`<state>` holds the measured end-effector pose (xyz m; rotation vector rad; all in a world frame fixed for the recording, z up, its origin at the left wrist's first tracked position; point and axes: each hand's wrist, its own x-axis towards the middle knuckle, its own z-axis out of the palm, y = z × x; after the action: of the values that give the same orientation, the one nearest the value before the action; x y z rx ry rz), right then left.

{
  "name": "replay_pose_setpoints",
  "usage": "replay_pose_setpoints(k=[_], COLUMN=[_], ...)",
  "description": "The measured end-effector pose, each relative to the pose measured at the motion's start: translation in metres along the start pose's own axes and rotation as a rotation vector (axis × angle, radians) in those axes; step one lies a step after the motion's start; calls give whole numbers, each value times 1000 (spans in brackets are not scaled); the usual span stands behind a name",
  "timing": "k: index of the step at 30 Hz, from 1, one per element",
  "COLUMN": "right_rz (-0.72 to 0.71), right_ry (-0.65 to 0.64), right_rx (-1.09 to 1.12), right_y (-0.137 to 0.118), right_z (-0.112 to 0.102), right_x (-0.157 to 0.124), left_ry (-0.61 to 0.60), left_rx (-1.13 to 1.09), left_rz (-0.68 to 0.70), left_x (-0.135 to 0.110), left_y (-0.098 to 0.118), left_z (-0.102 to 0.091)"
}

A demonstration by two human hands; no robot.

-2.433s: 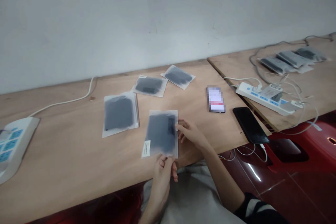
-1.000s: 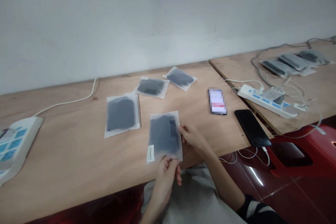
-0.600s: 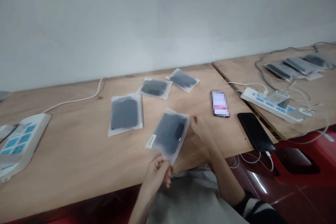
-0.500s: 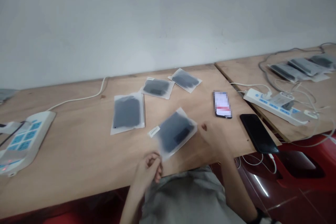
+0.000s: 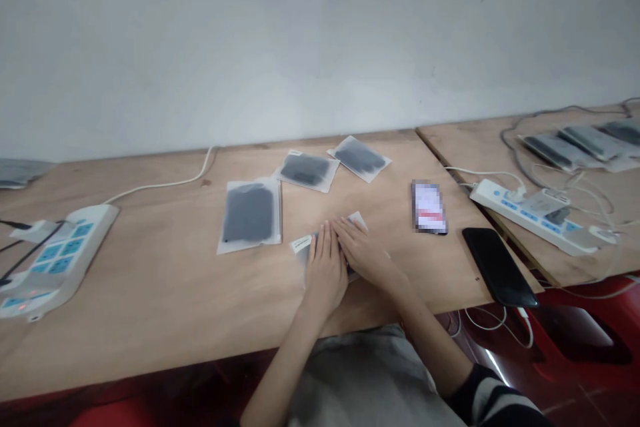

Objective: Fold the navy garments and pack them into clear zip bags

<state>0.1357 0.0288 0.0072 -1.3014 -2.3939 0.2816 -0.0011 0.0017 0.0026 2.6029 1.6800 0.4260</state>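
Both hands lie flat, side by side, on a frosted plastic pouch (image 5: 302, 247) with a dark thing inside and a white label at its upper left corner. My left hand (image 5: 327, 267) covers the pouch's middle, fingers stretched out away from me. My right hand (image 5: 364, 250) rests across its right part, fingers extended and pointing up and left. Most of the pouch is hidden beneath them. Just left of it lies a larger frosted pouch (image 5: 249, 215) with a dark flat thing in it. Two similar pouches, one nearer the middle (image 5: 307, 170) and one farther right (image 5: 361, 158), lie behind.
At the right lie a lit phone (image 5: 429, 208) and a black phone-like slab (image 5: 499, 267). Power strips stand at the left (image 5: 63, 260) and right (image 5: 535, 213), with cables. More filled pouches (image 5: 563, 150) lie at the far right. A wall rises behind the wooden table (image 5: 165, 267).
My hands, loosely curled on either side of the pouch before, have come together and flattened on top of it. The view has shifted slightly.
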Motion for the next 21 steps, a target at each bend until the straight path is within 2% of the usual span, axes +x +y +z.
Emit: replay_pose_setpoints(k=[4,12,17,21], right_rz=[98,375,408,453], right_ry=[14,56,90,97], right_rx=[-7,-64,-119,-204], right_y=[4,-17,-12,4], right_z=[9,21,24,13], right_x=[-11,-17,-26,-42], left_ry=[-18,-106,-85,-61], left_rx=[20,-7,17,43], left_rz=[17,21,-45,-78], left_x=[-2,4,2,3], left_y=[-10,-23,-26,-22], left_z=[6,6,4,-1])
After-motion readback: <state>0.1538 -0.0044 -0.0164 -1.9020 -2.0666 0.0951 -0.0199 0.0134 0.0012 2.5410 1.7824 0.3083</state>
